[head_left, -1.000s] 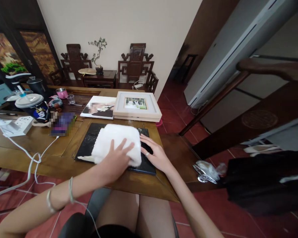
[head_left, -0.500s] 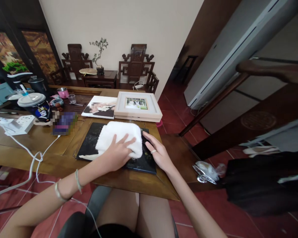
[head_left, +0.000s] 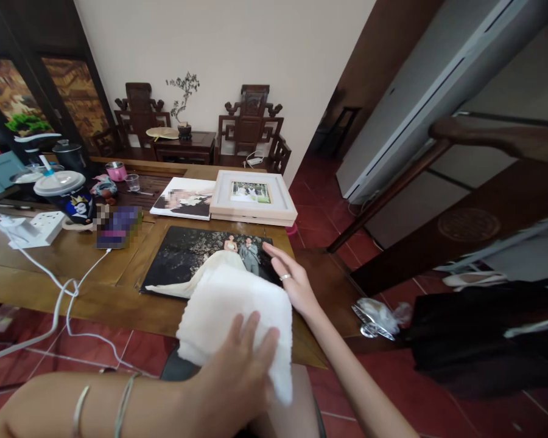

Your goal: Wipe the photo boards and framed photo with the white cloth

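A dark photo print [head_left: 182, 258] of a couple lies flat at the near edge of the wooden table [head_left: 73, 267]. My left hand [head_left: 237, 380] holds a folded white towel [head_left: 235, 310], raised off the print and close to the camera, hiding the print's near right corner. My right hand [head_left: 290, 283], a ring on one finger, rests with fingers spread on the print's right edge.
A pale wooden picture frame [head_left: 253, 194] and another print [head_left: 182, 198] lie behind. On the left stand a lidded cup [head_left: 66, 198], a white power strip [head_left: 36, 228] with trailing cables, and small cups. Carved chairs line the back wall. A crumpled plastic bag [head_left: 379, 313] lies on the bench at right.
My left hand has pulled the towel back off the print toward me and lifted it, uncovering the couple in the picture. My right hand has stayed on the print's right edge.
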Demonstrator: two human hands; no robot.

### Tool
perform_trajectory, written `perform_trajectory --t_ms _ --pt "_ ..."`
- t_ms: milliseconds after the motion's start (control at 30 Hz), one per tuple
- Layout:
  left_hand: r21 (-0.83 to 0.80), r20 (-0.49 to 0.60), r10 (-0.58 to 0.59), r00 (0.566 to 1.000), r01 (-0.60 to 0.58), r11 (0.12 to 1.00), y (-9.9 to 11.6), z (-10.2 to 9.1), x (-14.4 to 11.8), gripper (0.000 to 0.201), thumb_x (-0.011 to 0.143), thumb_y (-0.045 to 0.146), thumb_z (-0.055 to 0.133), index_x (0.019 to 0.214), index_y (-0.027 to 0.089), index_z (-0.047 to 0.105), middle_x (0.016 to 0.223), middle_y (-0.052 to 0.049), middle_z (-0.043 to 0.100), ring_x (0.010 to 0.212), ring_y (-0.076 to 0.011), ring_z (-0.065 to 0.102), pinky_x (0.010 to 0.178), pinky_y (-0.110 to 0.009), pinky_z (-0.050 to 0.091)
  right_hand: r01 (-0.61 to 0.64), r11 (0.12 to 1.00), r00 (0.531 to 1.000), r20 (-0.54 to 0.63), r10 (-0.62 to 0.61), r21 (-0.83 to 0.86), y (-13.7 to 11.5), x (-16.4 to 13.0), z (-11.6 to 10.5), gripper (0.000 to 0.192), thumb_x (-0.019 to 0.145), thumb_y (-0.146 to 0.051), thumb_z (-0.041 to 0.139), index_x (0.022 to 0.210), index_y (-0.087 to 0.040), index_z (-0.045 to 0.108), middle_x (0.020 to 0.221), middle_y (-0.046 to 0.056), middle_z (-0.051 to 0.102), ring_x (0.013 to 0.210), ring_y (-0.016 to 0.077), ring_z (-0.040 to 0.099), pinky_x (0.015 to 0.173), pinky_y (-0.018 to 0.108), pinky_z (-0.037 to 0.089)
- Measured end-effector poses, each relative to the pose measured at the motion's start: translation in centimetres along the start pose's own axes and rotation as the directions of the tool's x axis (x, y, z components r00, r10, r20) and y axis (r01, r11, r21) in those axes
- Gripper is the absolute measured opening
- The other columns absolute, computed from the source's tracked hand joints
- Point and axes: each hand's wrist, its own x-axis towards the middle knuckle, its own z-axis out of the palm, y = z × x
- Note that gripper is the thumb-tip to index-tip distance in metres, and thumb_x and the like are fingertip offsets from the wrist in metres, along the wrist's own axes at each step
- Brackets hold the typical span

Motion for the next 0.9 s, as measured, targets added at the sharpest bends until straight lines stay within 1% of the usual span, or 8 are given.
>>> perform_trajectory --t_ms 100,233,333,400,500,667,767,900 --pt "-0.029 0.061 -0.012 0.998 0.014 0.999 -2.3 -1.1 -0.8 0.02 0.089 0.025 0.056 0.101 0.027 0.072 0.143 -0.004 0.047 0.127 -0.0322 0.048 0.099 -0.045 0.043 0.106 0.987 0.994 0.043 -0.102 -0.122 -0.4 0.1 -0.1 0.03 0.089 -0.04 0.055 0.113 -0.026 0.067 0.128 0.007 0.062 0.121 0.0241 0.055 0.107 0.045 0.039" --pt "-0.064 0.153 -0.13 0.98 0.141 0.988 -8.4 -1.5 0.9 0.026 0.083 0.007 0.054 0.105 0.015 0.067 0.144 -0.013 0.045 0.129 -0.0324 0.046 0.096 -0.042 0.047 0.156 0.966 0.986 0.09 -0.14 -0.206 -0.7 0.1 0.2 0.027 0.089 -0.035 0.055 0.108 -0.024 0.07 0.119 0.009 0.067 0.114 0.0252 0.06 0.102 0.047 0.044" --pt "-0.124 0.113 -0.188 0.976 0.202 0.972 -12.6 -0.1 3.5 0.034 0.079 -0.002 0.049 0.108 0.009 0.063 0.144 -0.017 0.043 0.13 -0.0333 0.043 0.1 -0.044 0.043 0.178 0.952 0.981 0.122 -0.151 -0.251 -0.7 0.1 0.4 0.029 0.087 -0.034 0.057 0.11 -0.022 0.069 0.118 0.011 0.067 0.116 0.0261 0.059 0.103 0.047 0.044" --pt "-0.231 0.026 -0.182 0.983 0.183 0.956 -14.4 0.9 5.7 0.033 0.081 -0.002 0.046 0.108 0.009 0.061 0.14 -0.017 0.047 0.126 -0.0296 0.047 0.101 -0.042 0.043 0.186 0.945 0.979 0.136 -0.154 -0.268 -0.7 0.1 0.4 0.029 0.087 -0.033 0.057 0.111 -0.021 0.069 0.119 0.011 0.067 0.116 0.026 0.059 0.103 0.046 0.044" --pt "-0.401 -0.071 -0.084 0.994 0.049 0.915 -15.3 1.6 9.3 0.026 0.086 0.003 0.042 0.101 0.01 0.061 0.123 -0.016 0.058 0.111 -0.023 0.057 0.095 -0.034 0.045 0.177 0.94 0.979 0.146 -0.14 -0.29 -0.8 0.1 0.4 0.029 0.087 -0.032 0.058 0.111 -0.021 0.068 0.119 0.011 0.066 0.115 0.0258 0.059 0.102 0.045 0.044" --pt "-0.447 -0.058 0.014 0.998 -0.039 0.894 -15.0 2.0 12.6 0.021 0.085 0.003 0.043 0.089 0.012 0.061 0.104 -0.011 0.065 0.098 -0.0201 0.061 0.088 -0.029 0.047 0.151 0.938 0.983 0.144 -0.11 -0.312 -0.9 0.0 0.2 0.028 0.086 -0.032 0.058 0.111 -0.021 0.068 0.118 0.011 0.067 0.115 0.0264 0.059 0.102 0.044 0.044" --pt "-0.428 -0.052 -0.034 0.998 0.009 0.904 -15.6 2.9 11.2 0.025 0.084 0.001 0.042 0.097 0.011 0.061 0.118 -0.015 0.061 0.111 -0.0227 0.057 0.095 -0.034 0.045 0.152 0.939 0.983 0.15 -0.11 -0.307 -0.9 0.0 0.2 0.029 0.087 -0.032 0.058 0.112 -0.021 0.067 0.12 0.011 0.066 0.115 0.0254 0.059 0.101 0.043 0.045" --pt "-0.319 0.016 -0.147 0.989 0.144 0.937 -16.7 3.8 6.9 0.032 0.084 -0.001 0.039 0.106 0.011 0.06 0.142 -0.018 0.044 0.132 -0.0277 0.041 0.107 -0.048 0.034 0.16 0.943 0.981 0.155 -0.118 -0.291 -0.8 0.1 0.2 0.031 0.087 -0.032 0.057 0.115 -0.021 0.065 0.125 0.011 0.063 0.119 0.0244 0.057 0.104 0.044 0.042"
